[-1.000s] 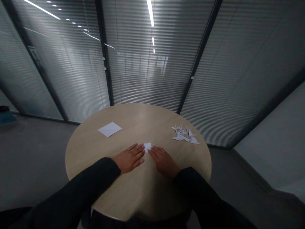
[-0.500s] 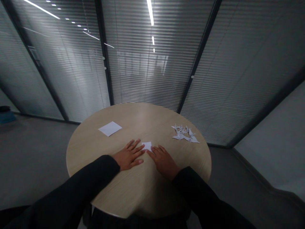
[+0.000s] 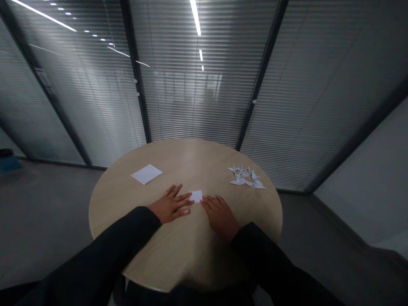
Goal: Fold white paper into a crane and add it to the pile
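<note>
A small piece of white paper (image 3: pixel 196 196) lies flat on the round wooden table (image 3: pixel 178 250), between my two hands. My left hand (image 3: pixel 171 205) rests palm down with its fingers spread, and its fingertips touch the left side of the paper. On the other side, my right hand (image 3: pixel 219 216) lies with fingers stretched out, their tips at the paper's right edge. Neither hand has anything gripped. Part of the paper's left edge is hidden under my left fingers.
Several folded white paper cranes (image 3: pixel 246 177) sit grouped at the table's right. A larger stack or sheet of white paper (image 3: pixel 146 174) lies at the left. Behind the table stand glass panels with blinds (image 3: pixel 194 106). A blue object (image 3: pixel 9 163) is on the floor far left.
My right fingertips have slid right along the paper's near edge to its right corner. My left hand has shifted slightly left and away from me, uncovering more of the paper.
</note>
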Tool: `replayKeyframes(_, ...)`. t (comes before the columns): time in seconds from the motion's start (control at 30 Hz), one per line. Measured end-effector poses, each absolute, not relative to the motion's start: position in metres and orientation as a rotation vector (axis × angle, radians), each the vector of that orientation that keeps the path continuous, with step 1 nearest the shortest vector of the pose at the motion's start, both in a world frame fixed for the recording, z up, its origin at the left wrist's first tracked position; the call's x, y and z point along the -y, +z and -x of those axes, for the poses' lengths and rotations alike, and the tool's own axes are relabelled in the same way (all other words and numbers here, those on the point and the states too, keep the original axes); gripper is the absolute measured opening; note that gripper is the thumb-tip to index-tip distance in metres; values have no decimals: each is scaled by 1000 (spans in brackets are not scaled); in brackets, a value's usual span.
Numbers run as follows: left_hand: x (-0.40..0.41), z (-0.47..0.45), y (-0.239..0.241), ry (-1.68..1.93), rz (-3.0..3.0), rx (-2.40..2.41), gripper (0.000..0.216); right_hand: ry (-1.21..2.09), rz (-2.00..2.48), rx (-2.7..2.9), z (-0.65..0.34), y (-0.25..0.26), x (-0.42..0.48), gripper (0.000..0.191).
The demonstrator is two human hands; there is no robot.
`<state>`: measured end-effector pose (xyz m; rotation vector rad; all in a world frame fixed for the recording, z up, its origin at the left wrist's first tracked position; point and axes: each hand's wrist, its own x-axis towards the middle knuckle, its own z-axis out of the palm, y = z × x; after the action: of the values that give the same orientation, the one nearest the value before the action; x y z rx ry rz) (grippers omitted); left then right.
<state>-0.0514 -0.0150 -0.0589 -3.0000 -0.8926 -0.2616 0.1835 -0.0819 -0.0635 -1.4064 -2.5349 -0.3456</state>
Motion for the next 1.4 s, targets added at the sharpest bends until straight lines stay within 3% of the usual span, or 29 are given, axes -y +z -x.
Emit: replayKeyframes(1.4,26,28,-54,-388,2827,884,53,-26,1463,2493,-184,-59,76,54)
